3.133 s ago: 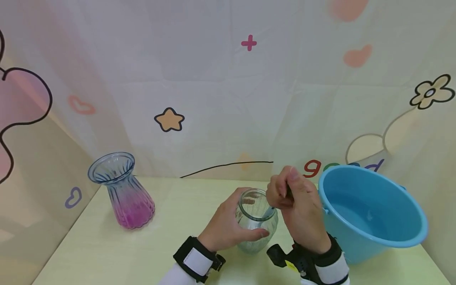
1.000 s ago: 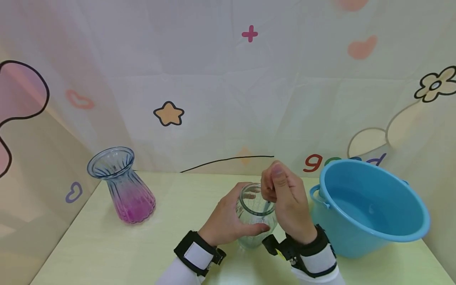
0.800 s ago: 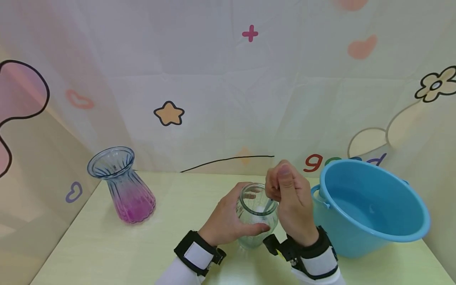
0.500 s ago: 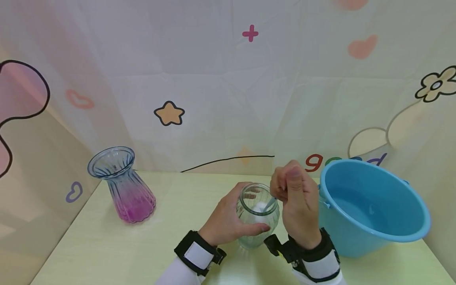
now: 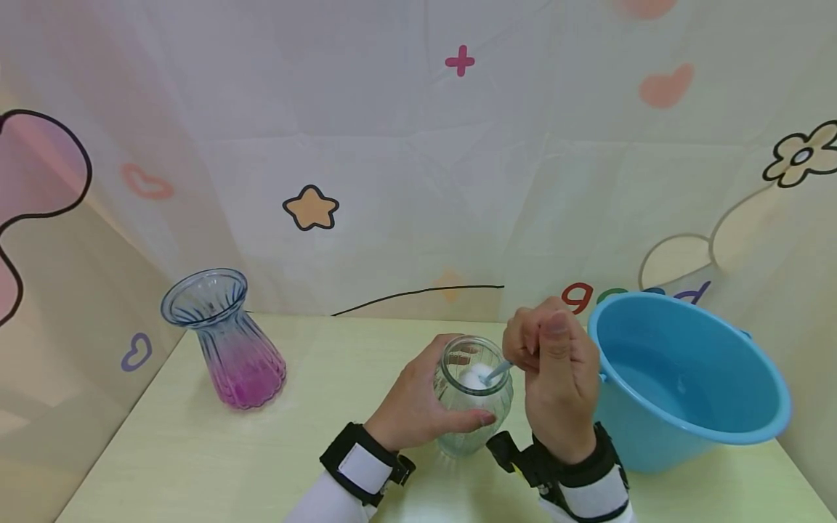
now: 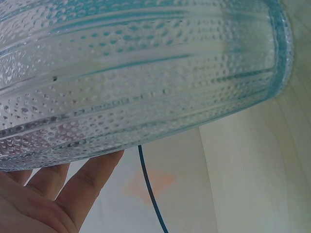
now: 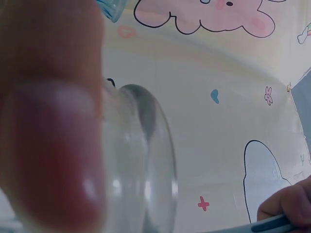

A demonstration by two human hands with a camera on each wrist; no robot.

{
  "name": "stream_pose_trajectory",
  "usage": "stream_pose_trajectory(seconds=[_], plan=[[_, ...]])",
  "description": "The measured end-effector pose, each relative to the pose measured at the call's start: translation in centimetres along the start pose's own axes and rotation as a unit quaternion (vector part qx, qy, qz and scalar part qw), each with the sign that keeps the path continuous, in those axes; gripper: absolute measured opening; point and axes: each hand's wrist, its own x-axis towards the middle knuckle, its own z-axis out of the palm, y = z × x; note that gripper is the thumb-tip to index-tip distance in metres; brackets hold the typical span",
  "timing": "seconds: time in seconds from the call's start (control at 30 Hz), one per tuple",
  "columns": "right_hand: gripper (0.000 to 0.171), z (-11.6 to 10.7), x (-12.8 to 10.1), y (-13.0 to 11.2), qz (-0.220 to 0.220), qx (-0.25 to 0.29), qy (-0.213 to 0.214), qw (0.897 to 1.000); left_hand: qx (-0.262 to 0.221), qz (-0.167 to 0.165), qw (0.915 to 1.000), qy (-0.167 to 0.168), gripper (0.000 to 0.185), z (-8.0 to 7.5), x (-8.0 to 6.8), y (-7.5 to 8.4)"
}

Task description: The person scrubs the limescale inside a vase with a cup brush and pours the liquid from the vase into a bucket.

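A clear ribbed glass jar (image 5: 474,407) stands upright on the table, its mouth facing up. My left hand (image 5: 425,410) grips it round the side, thumb across the front; in the left wrist view its fingers (image 6: 90,182) show behind the textured glass (image 6: 146,73). My right hand (image 5: 556,378) is curled round a bottle brush (image 5: 500,370) just right of the jar's rim. The brush's handle is thin and blue-grey, tilted over the rim, and its white rounded head sits inside near the mouth. In the right wrist view the handle (image 7: 269,225) shows at lower right.
To the right is a light blue bucket (image 5: 693,428), close to my right hand. A blue-to-pink glass vase (image 5: 242,356) stands at the left of the pale table (image 5: 294,465). A printed curtain (image 5: 392,167) hangs behind.
Over the last second my right hand has moved right, drawing the brush's handle toward the rim; the white head has come up into view inside the jar. My left hand stays on the jar.
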Motion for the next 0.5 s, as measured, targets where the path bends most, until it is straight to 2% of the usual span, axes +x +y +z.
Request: stream_pose_trajectory(seconds=[0.4,0.5], plan=[[0.047,-0.2,-0.1,1.1,0.026,-0.038,-0.008,0.999,0.001,0.007,1.0000,0.002,0.083,-0.1,0.0,0.0],[0.046,-0.2,0.0,1.5,0.026,-0.043,-0.012,0.999,-0.004,-0.001,1.0000,-0.002,0.083,0.0,0.0,-0.1]])
